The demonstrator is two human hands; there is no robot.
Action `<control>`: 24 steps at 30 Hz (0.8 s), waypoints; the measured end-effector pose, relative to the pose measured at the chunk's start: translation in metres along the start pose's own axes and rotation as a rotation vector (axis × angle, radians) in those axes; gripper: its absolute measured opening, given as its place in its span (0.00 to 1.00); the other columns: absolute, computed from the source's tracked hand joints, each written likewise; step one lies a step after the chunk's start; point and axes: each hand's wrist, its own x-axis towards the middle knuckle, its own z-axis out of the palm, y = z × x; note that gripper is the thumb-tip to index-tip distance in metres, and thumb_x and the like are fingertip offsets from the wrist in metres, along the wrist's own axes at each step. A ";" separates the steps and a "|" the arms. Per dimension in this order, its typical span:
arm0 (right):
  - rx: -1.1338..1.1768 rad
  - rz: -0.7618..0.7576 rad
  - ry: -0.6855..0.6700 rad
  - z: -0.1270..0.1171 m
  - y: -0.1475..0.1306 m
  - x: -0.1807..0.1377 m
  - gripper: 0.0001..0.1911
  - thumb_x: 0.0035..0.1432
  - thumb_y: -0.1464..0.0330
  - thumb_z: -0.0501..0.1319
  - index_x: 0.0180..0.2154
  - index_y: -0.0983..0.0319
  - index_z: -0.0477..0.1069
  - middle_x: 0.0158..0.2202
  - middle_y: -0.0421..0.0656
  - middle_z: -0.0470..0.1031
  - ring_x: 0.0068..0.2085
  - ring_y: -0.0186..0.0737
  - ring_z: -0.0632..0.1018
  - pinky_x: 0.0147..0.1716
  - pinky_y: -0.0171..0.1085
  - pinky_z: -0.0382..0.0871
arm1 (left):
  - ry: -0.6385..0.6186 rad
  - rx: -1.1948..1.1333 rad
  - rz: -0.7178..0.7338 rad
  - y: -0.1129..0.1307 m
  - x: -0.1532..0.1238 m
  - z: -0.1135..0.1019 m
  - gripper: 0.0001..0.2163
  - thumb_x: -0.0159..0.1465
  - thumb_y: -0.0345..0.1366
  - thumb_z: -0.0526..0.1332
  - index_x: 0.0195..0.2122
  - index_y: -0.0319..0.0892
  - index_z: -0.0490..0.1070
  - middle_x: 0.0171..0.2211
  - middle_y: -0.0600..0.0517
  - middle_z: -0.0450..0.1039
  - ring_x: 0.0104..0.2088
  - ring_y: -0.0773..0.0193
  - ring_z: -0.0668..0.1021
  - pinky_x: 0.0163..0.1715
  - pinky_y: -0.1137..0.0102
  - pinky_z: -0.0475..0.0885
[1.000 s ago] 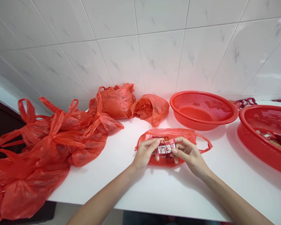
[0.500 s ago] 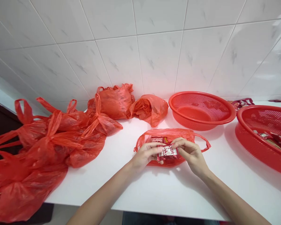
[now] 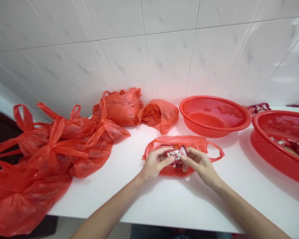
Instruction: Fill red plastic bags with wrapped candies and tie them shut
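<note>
Between my two hands is a small red-and-white printed packet (image 3: 175,153), its white label facing up. My left hand (image 3: 154,163) pinches its left end, thumb on top. On the right end, my right hand (image 3: 199,163) closes with thumb and fingers. Both hands are over the mouth of a red plastic bag (image 3: 170,172) lying open on the white table (image 3: 139,202). Other red packets show inside the bag, partly covered by my hands. One bag handle loops out to the right.
Tied red plastic bags (image 3: 56,146) crowd the table's left side. A full bag (image 3: 122,106) and a crumpled red bag (image 3: 161,114) lie by the tiled wall. Behind my right hand stands a red mesh basket (image 3: 214,116); another basket (image 3: 276,159) at right holds packets.
The packet has been turned and tilted between my hands and raised slightly. My right thumb now presses its near face. The bags and baskets have stayed in place.
</note>
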 end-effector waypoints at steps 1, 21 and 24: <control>-0.002 -0.006 0.014 0.000 0.000 0.000 0.17 0.61 0.53 0.66 0.36 0.61 0.75 0.23 0.38 0.74 0.25 0.37 0.76 0.29 0.37 0.72 | 0.006 0.001 0.002 -0.001 0.000 0.001 0.19 0.57 0.42 0.73 0.47 0.40 0.79 0.43 0.45 0.81 0.37 0.59 0.82 0.40 0.65 0.78; -0.096 -0.036 -0.093 -0.002 0.007 0.000 0.17 0.57 0.54 0.69 0.33 0.62 0.73 0.29 0.40 0.74 0.29 0.35 0.73 0.30 0.35 0.67 | 0.154 0.010 0.080 -0.001 0.000 0.006 0.17 0.56 0.49 0.72 0.36 0.39 0.77 0.34 0.49 0.81 0.35 0.60 0.82 0.38 0.67 0.80; -0.127 -0.040 -0.029 -0.002 0.004 0.000 0.19 0.62 0.52 0.64 0.29 0.61 0.71 0.24 0.39 0.73 0.26 0.35 0.73 0.28 0.35 0.67 | 0.182 -0.013 0.086 0.000 0.000 0.006 0.17 0.56 0.49 0.72 0.33 0.39 0.76 0.32 0.50 0.80 0.34 0.61 0.82 0.38 0.67 0.80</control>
